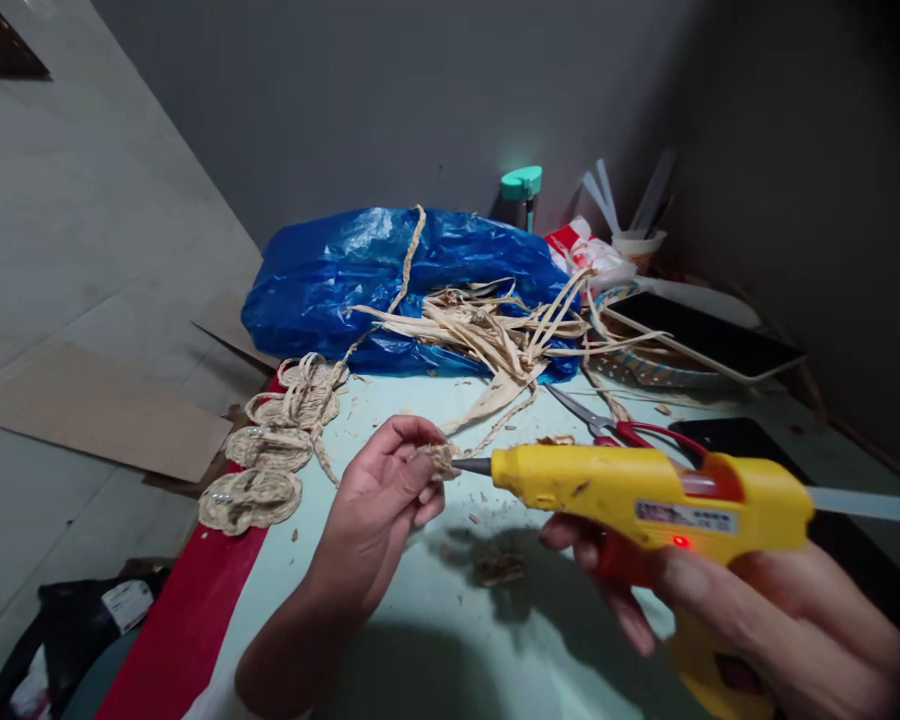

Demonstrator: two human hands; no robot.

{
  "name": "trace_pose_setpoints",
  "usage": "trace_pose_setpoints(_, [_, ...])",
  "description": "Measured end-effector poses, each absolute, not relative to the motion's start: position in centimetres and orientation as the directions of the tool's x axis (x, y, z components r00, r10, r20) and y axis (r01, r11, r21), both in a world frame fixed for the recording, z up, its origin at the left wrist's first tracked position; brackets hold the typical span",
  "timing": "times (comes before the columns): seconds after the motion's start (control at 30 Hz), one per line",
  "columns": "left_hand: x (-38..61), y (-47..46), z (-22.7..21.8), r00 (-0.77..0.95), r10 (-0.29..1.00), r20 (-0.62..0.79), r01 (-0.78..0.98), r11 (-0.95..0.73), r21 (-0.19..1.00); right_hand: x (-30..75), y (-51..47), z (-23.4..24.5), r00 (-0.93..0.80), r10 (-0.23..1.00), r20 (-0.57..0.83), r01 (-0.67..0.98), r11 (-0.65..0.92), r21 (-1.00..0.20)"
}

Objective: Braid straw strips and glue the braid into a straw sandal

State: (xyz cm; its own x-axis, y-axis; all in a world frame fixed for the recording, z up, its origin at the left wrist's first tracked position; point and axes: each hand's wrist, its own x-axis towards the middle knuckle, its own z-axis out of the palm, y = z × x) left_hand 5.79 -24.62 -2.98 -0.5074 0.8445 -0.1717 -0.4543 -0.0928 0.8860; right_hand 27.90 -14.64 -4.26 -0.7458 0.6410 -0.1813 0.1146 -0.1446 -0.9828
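My left hand (390, 490) pinches a small coil of braided straw-like fibre (440, 459) between thumb and fingers, above the table. In my right hand (750, 610) is a yellow glue gun (592, 480), its red indicator lit and a clear glue stick coming out of its back. The dark nozzle points left, at or very near the coil; whether it touches I cannot tell. Below the glue gun, a small brown fibre piece (499, 567) lies on the table. A pile of dry fibre strips (487, 330) spreads behind my hands.
Several braided flower-like pieces (251, 500) lie along the table's left edge. A blue plastic bag (330, 280) fills the back. Red-handled scissors (592, 420) lie right of the middle. A tablet (705, 335) rests on a woven basket (630, 372). Behind stands a cup with sticks (640, 245).
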Motion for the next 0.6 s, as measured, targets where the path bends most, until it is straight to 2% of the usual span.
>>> trace_pose_setpoints(0.13, [5.96, -24.49, -3.14, -0.488, 0.857, -0.165, -0.461, -0.093, 0.883, 27.61, -14.52, -3.94, -0.704, 0.683, -0.196, 0.145, -0.132, -0.981])
trace_pose_setpoints(0.3, [6.09, -24.43, -3.32, -0.489, 0.859, -0.152, -0.461, -0.107, 0.881, 27.51, -14.45, -3.37, -0.740, 0.638, -0.212, 0.130, -0.173, -0.976])
trace_pose_setpoints(0.47, [5.96, -24.56, -3.33, -0.488, 0.863, -0.129, -0.458, -0.128, 0.880, 28.08, -14.42, -3.83, -0.671, 0.731, -0.123, 0.231, 0.048, -0.972])
trace_pose_setpoints(0.6, [5.87, -24.53, -3.16, -0.487, 0.865, -0.122, -0.460, -0.135, 0.877, 28.47, -14.87, -3.91, -0.623, 0.773, -0.118, 0.308, 0.104, -0.946])
